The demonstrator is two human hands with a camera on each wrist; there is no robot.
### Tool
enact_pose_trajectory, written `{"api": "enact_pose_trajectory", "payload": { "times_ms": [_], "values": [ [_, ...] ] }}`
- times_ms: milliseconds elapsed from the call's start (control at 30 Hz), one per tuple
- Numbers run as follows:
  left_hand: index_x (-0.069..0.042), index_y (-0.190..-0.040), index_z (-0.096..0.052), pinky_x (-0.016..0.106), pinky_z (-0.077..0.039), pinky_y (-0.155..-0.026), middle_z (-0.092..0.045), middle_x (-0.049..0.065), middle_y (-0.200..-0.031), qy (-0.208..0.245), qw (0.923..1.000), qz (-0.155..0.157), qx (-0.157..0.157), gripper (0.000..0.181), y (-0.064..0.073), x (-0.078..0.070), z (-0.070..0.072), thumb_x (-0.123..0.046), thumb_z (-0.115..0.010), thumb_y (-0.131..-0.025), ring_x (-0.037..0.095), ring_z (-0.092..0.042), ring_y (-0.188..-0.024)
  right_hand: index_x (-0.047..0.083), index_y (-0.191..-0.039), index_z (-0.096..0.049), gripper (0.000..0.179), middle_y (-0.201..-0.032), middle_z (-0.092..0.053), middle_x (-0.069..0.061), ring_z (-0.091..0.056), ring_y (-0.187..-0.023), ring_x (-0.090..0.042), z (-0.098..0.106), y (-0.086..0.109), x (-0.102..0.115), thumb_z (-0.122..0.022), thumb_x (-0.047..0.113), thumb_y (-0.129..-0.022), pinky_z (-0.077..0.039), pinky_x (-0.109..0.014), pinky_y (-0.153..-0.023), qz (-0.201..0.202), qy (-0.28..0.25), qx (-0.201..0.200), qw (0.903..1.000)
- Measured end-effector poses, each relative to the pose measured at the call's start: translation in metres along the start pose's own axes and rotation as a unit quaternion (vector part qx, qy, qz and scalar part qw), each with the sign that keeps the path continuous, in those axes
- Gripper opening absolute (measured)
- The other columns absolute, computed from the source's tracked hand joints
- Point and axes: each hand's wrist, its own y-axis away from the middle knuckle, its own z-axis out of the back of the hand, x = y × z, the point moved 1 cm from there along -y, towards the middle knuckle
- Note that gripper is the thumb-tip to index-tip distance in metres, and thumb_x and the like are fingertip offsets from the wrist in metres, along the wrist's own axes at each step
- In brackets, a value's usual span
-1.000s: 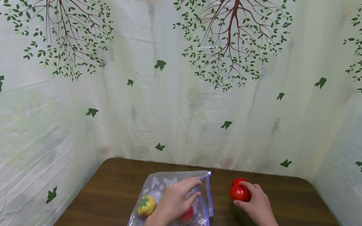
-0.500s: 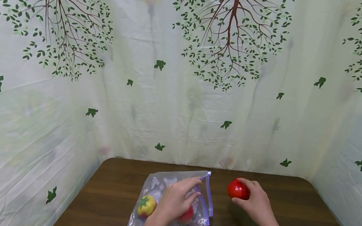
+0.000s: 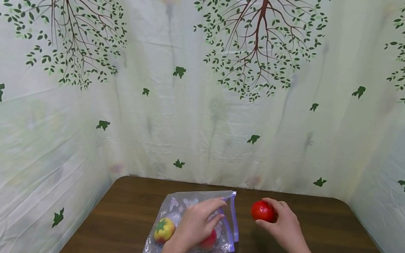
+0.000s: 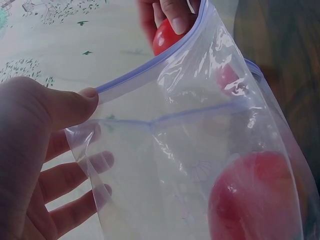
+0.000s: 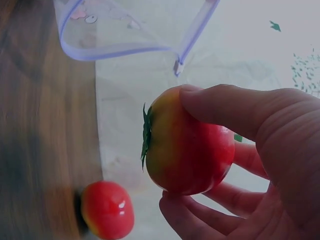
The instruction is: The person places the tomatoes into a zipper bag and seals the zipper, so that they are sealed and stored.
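Pale curtain cloth [image 3: 208, 149], printed with 3 upside-down trees and scattered green leaves, stands behind my brown wooden table [image 3: 331, 244]. My right hand [image 3: 285, 230] pinches a tomato [image 5: 192, 137], thumb over its upper side and fingers below, just right of the gaping mouth of a clear bag [image 3: 181, 198] and apart from it. Seen from my right wrist, its leafy end points left, away from my palm, and its stem-to-base axis runs roughly across that view. It is squat, so its longer measure lies crosswise to that axis, between my thumb and fingers. Its skin is smooth and glossy, yellow by the leaves, deepening through orange to bright red, with 1 dark green calyx [image 5: 146, 135]. My left hand [image 3: 192, 224] grips the bag by its lavender rim, fingertips showing through the film. Inside lie 2 more: a yellow fruit [image 3: 164, 231] with a green top, and a red fruit [image 3: 210, 239] partly covered by my hand. Another loose fruit [image 5: 107, 210], red and shiny, sits beyond the tomato.
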Motion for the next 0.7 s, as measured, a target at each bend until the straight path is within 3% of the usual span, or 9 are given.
{"api": "enact_pose_trajectory", "payload": {
  "times_ms": [433,700],
  "values": [
    [-0.018,-0.119,-0.069,0.032,-0.054,-0.092,-0.07,-0.005,-0.121,-0.004,1.0,-0.001,-0.005,0.03,0.0,0.0,0.001,-0.016,-0.077,-0.09,0.01,-0.065,-0.112,0.019,-0.131,-0.064,0.062,-0.118,-0.061,-0.006,-0.06,-0.106,-0.029,-0.004,0.001,0.016,-0.09,0.029,-0.076,-0.057,-0.049,-0.083,0.009,-0.025,0.017,0.9995],
    [-0.021,-0.119,-0.068,0.03,-0.053,-0.092,-0.07,-0.008,-0.119,-0.003,0.9998,0.019,0.009,0.03,0.0,0.001,0.001,-0.02,-0.078,-0.09,0.008,-0.065,-0.111,0.023,-0.129,-0.065,0.06,-0.118,-0.064,-0.001,-0.063,-0.101,-0.024,-0.013,0.004,0.025,-0.091,0.031,-0.075,-0.057,-0.043,-0.083,0.031,-0.056,0.026,0.9976]
  ]
}}
